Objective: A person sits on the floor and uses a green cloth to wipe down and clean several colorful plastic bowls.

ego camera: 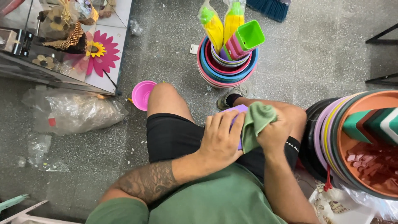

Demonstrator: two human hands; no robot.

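I sit on the floor with a purple plastic pot (237, 110) on my lap. My left hand (220, 139) wraps around the near side of the pot and holds it. My right hand (274, 132) is closed on a green cloth (256, 122), pressed against the pot's right side. Most of the pot is hidden behind my hands and the cloth.
A stack of coloured basins (227, 68) holding yellow brushes and square pots stands ahead. A pink pot (142, 94) lies by my left knee. More stacked basins (356, 141) rise at the right. A mirrored shelf with flower decorations (97, 52) and plastic bags (70, 112) lie at the left.
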